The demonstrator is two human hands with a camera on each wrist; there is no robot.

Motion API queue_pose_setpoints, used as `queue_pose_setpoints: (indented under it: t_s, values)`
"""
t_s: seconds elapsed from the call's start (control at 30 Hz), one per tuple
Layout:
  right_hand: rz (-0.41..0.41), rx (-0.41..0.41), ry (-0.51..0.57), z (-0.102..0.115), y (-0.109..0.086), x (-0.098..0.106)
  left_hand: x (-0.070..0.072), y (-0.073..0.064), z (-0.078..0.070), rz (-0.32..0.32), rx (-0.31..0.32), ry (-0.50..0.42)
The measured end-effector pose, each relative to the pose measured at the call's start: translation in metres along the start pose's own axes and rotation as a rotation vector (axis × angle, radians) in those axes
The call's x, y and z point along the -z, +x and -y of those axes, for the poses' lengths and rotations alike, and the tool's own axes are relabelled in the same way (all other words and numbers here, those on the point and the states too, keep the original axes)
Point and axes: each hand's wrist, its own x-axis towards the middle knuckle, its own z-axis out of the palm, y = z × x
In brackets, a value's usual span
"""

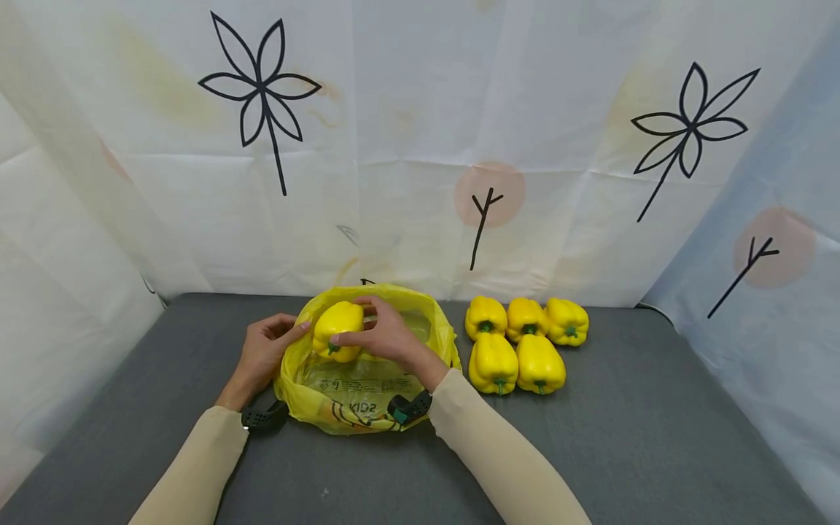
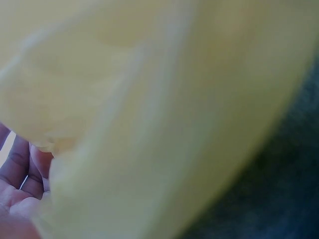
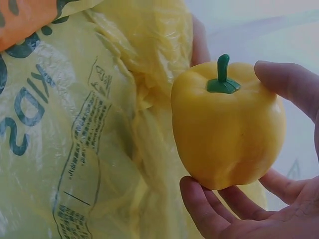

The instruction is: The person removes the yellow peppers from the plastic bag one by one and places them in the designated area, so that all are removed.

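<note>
A yellow bell pepper (image 1: pixel 337 329) with a green stem is gripped in my right hand (image 1: pixel 394 337), over the mouth of a yellow plastic bag (image 1: pixel 367 415). In the right wrist view the thumb lies near the stem of the pepper (image 3: pixel 229 134) and the fingers curl under its base. My left hand (image 1: pixel 262 354) pinches the bag's left rim. The left wrist view is mostly filled by blurred bag plastic (image 2: pixel 149 129), with part of the left hand's fingers (image 2: pixel 17 162) showing at its edge.
Several more yellow bell peppers (image 1: pixel 494 362) stand in two rows to the right of the bag, on the dark grey table (image 1: pixel 643 423). A white cloth (image 1: pixel 407 146) with drawn flowers hangs behind the table. Each wrist carries a black strapped device (image 1: pixel 264 415).
</note>
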Motion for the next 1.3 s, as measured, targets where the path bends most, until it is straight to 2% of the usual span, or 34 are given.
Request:
queue_pose_setpoints:
  t_s: [0.2,0.57,0.87,1.07,1.3]
  values:
    - [0.014,0.014,0.032,0.004,-0.007,0.007,0.0,-0.001,0.0,-0.004,-0.001,0.012]
    - [0.029,0.046,0.006,0.018,-0.026,0.021,0.0,-0.001,0.0,-0.011,-0.006,0.03]
    - [0.09,0.108,0.066,0.027,-0.04,0.028,0.0,-0.001,0.0,-0.007,0.001,0.031]
    - [0.119,0.168,0.086,0.028,-0.047,0.034,0.0,0.0,-0.001,-0.005,0.002,0.029]
    - [0.119,0.18,0.068,0.027,-0.055,0.042,-0.001,0.0,-0.001,-0.011,0.005,0.036]
